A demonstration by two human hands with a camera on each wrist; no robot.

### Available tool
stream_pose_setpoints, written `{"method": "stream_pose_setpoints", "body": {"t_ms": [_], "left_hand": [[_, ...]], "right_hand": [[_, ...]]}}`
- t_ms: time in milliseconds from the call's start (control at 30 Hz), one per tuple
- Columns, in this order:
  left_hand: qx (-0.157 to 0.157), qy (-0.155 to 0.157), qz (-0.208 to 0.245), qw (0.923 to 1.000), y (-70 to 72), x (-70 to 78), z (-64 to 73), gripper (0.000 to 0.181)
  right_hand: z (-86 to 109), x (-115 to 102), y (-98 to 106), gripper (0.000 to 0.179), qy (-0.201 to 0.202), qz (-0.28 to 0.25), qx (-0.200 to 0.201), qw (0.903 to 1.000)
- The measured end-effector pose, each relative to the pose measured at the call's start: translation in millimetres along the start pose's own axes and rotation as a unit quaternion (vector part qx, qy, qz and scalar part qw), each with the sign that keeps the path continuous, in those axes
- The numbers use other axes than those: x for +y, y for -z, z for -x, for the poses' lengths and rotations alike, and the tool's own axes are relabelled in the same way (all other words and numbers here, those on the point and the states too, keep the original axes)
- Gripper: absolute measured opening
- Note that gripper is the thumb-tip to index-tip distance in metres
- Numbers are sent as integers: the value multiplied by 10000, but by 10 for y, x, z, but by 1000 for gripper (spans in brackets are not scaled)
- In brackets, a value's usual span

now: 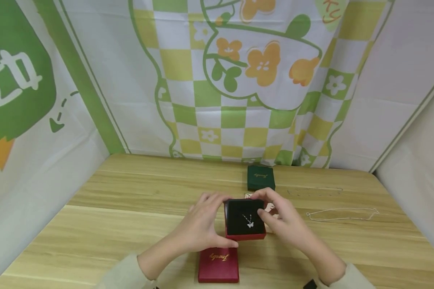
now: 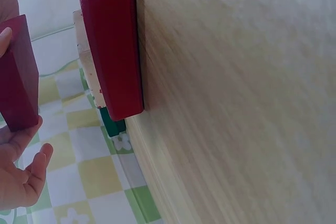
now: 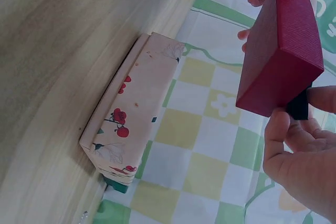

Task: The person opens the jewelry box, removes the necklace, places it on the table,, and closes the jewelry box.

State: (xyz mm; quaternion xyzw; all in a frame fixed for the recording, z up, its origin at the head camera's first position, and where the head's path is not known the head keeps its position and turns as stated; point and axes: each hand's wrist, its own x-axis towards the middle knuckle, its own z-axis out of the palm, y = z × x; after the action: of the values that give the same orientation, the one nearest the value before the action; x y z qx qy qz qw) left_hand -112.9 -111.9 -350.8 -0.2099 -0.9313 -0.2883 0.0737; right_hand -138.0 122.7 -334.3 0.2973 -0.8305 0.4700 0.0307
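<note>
Above the table, my left hand (image 1: 200, 224) grips an open red jewelry box (image 3: 281, 51), fingers at its far side and thumb along its near side. A black insert (image 1: 236, 218) fills the box, with a silver necklace (image 1: 250, 224) on it that has a butterfly pendant. At the box's right edge, my right hand (image 1: 282, 216) pinches the insert, its thumb on the black face. Part of the insert juts past the box wall in the right wrist view. Below the box lies a red lid (image 1: 218, 267) with gold lettering.
A green jewelry box (image 1: 261, 178) stands toward the back. Before it is a cream box with a floral print (image 3: 136, 103), mostly hidden in the head view by the right hand. Two thin necklaces lie at the right, the nearer one a silver chain (image 1: 341, 209). A patterned curtain (image 1: 235, 132) hangs behind.
</note>
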Motion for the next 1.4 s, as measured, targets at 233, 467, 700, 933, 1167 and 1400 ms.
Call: {"method": "stream_pose_setpoints", "body": {"t_ms": [233,467,700,933,1167,1400], "left_hand": [[-31,-31,-15,10000,-31,2,-8,95],[-166,-93,-96,9998,-76,29,-15,92],[-330,-165,-207,9991,-136,74,-17,94],[-528,-201,-343,9978,-189,126,-36,92],[-846,-357,-620,9938,-321,174,-48,93],[-981,-412,-698,9919,-391,211,-61,91]], "right_hand": [[13,52,46,20,227,-646,173,9975],[1,54,116,21,148,-886,791,9928],[24,3,226,22,-187,-1031,1112,9883],[71,-16,333,21,-313,-1391,1359,9804],[112,-64,446,21,-396,-1298,1683,9763],[135,-86,511,21,-404,-1690,2004,9642]]}}
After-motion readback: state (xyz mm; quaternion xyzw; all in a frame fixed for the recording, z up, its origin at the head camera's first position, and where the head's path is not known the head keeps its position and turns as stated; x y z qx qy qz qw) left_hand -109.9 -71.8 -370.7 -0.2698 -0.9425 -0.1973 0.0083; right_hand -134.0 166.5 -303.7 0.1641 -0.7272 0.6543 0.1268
